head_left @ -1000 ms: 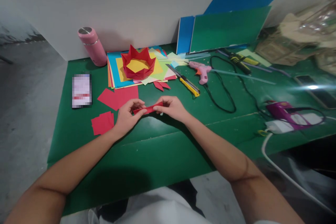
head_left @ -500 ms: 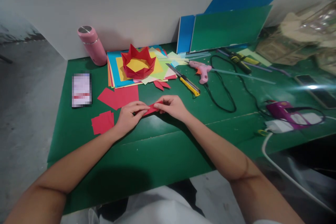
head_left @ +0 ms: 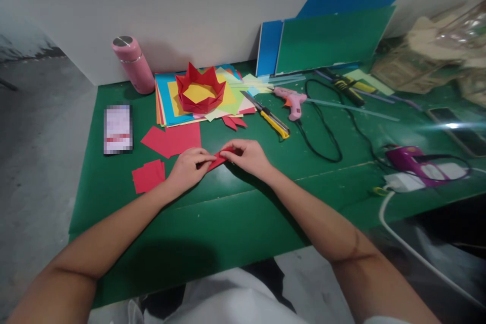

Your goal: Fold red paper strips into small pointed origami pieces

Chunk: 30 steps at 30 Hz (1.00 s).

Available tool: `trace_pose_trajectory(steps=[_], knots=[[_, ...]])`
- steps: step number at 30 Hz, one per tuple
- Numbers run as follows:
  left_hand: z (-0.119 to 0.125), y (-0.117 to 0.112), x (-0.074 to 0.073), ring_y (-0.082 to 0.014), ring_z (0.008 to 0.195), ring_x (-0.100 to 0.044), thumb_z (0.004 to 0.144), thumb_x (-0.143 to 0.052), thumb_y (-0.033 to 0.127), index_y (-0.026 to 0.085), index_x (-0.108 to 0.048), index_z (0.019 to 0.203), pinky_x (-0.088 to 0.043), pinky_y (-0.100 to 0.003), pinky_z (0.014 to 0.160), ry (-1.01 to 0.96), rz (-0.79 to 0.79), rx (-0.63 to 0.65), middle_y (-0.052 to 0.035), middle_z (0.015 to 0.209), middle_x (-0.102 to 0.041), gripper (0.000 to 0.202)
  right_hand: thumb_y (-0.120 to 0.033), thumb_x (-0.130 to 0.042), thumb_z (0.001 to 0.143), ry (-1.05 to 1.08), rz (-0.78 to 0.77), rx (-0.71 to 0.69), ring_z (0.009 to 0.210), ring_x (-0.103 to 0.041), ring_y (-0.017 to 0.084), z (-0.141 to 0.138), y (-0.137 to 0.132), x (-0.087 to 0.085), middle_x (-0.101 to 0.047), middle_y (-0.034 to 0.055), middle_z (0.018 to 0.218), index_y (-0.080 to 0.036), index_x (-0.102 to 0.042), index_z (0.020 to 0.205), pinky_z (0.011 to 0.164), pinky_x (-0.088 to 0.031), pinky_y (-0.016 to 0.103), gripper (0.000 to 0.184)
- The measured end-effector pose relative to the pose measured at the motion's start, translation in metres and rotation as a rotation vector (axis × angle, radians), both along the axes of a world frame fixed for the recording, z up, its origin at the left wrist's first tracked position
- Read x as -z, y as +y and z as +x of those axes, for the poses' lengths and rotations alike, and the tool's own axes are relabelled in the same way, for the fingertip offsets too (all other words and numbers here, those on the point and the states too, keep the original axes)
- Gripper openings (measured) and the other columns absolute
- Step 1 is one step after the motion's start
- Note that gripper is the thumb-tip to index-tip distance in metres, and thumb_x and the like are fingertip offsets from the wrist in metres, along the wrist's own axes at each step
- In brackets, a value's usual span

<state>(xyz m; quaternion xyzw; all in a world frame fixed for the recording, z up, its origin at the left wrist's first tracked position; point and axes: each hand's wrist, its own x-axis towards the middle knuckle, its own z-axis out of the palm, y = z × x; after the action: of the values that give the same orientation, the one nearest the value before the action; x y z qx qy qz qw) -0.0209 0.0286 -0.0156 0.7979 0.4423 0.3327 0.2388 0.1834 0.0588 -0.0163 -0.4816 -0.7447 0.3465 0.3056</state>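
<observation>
A narrow folded piece of red paper (head_left: 217, 161) is held between my two hands, just above or on the green table. My left hand (head_left: 189, 168) pinches its left end; my right hand (head_left: 246, 156) grips the right end with thumb and fingers, which hide part of it. Left of my hands lie loose red paper squares (head_left: 149, 177) and larger red sheets (head_left: 183, 139). Beyond them a red folded-paper ring with pointed tips (head_left: 201, 104) rests on a stack of coloured paper (head_left: 164, 111). Small folded red pieces (head_left: 233, 122) lie beside the stack.
A yellow utility knife (head_left: 275, 124) and a pink glue gun (head_left: 291, 101) with its black cord lie right of the stack. A pink bottle (head_left: 134, 68) and a phone (head_left: 118, 129) stand at left. A purple-and-white power strip (head_left: 410, 167) sits at right on the table (head_left: 235, 228).
My right hand has shifted slightly to the left along the red paper, and its fingers have moved a little. My left hand stays nearly in place.
</observation>
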Motion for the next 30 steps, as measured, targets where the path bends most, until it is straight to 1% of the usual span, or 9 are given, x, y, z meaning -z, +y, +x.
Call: trace_pose_trajectory(steps=[2,4,8,10,14,17,22,26,30], knots=[[0.000,0.001,0.001,-0.0157,0.081,-0.063,0.087,-0.059,0.014,0.019,-0.073,0.094,-0.053,-0.030,0.076,0.042,0.035,0.025,-0.0039,0.088,-0.070,0.017,-0.034,-0.065,0.081,-0.098,0.094,0.008,0.057,-0.053,0.010,0.001,0.000,0.002,-0.066,-0.0007,0.069,-0.019,-0.071,0.090,0.057,-0.038,0.022,0.018],[0.000,0.001,0.003,-0.0163,0.085,-0.062,0.088,-0.057,0.014,0.018,-0.072,0.095,-0.053,-0.032,0.079,0.068,0.070,0.049,-0.0053,0.092,-0.068,0.018,-0.033,-0.065,0.082,-0.168,0.145,0.005,0.058,-0.053,0.011,0.001,0.000,0.003,-0.063,-0.0015,0.068,-0.021,-0.069,0.100,0.058,-0.037,0.022,0.022],[0.000,0.002,0.007,-0.0172,0.092,-0.061,0.092,-0.052,0.015,0.016,-0.071,0.098,-0.053,-0.034,0.082,0.102,0.140,0.067,-0.0104,0.109,-0.061,0.020,-0.031,-0.063,0.085,-0.249,0.184,-0.022,0.060,-0.053,0.012,0.001,0.001,0.004,-0.061,-0.0020,0.067,-0.022,-0.066,0.105,0.059,-0.036,0.023,0.022],[-0.001,0.002,0.008,-0.0175,0.092,-0.060,0.093,-0.050,0.017,0.016,-0.070,0.099,-0.053,-0.036,0.081,0.125,0.175,0.085,-0.0115,0.112,-0.059,0.021,-0.031,-0.063,0.085,-0.270,0.192,-0.024,0.061,-0.053,0.013,0.001,0.001,0.004,-0.061,-0.0019,0.067,-0.022,-0.066,0.105,0.059,-0.036,0.023,0.022],[-0.001,0.002,0.008,-0.0181,0.092,-0.060,0.096,-0.046,0.021,0.016,-0.069,0.100,-0.053,-0.036,0.080,0.155,0.203,0.119,-0.0115,0.110,-0.060,0.023,-0.029,-0.064,0.085,-0.272,0.175,-0.012,0.059,-0.053,0.013,0.000,0.001,0.004,-0.061,-0.0019,0.067,-0.022,-0.066,0.104,0.058,-0.035,0.022,0.021],[0.001,0.001,0.005,-0.0175,0.089,-0.059,0.097,-0.045,0.024,0.017,-0.068,0.100,-0.052,-0.036,0.080,0.175,0.224,0.131,-0.0105,0.109,-0.062,0.024,-0.030,-0.064,0.085,-0.283,0.158,-0.011,0.058,-0.052,0.013,-0.001,0.001,0.003,-0.060,-0.0020,0.066,-0.022,-0.065,0.105,0.057,-0.034,0.023,0.021],[0.006,-0.003,-0.002,-0.0205,0.091,-0.054,0.098,-0.042,0.023,0.013,-0.067,0.097,-0.049,-0.036,0.079,0.241,0.315,0.135,-0.0120,0.106,-0.063,0.027,-0.028,-0.066,0.084,-0.304,0.132,0.003,0.058,-0.051,0.013,-0.003,0.001,0.001,-0.060,-0.0018,0.067,-0.021,-0.064,0.106,0.057,-0.033,0.023,0.023],[0.006,-0.002,0.002,-0.0182,0.085,-0.054,0.099,-0.040,0.021,0.013,-0.064,0.104,-0.047,-0.032,0.074,0.268,0.294,0.212,-0.0096,0.097,-0.064,0.026,-0.027,-0.065,0.084,-0.303,0.119,-0.007,0.059,-0.051,0.013,-0.003,0.001,0.001,-0.060,-0.0019,0.067,-0.021,-0.064,0.106,0.057,-0.033,0.023,0.023],[0.003,-0.001,0.004,-0.0185,0.084,-0.052,0.099,-0.037,0.023,0.015,-0.063,0.108,-0.046,-0.032,0.074,0.366,0.269,0.231,-0.0088,0.095,-0.062,0.028,-0.027,-0.065,0.084,-0.304,0.113,-0.015,0.059,-0.050,0.012,-0.003,0.002,0.001,-0.060,-0.0015,0.068,-0.021,-0.065,0.105,0.058,-0.033,0.023,0.022]])
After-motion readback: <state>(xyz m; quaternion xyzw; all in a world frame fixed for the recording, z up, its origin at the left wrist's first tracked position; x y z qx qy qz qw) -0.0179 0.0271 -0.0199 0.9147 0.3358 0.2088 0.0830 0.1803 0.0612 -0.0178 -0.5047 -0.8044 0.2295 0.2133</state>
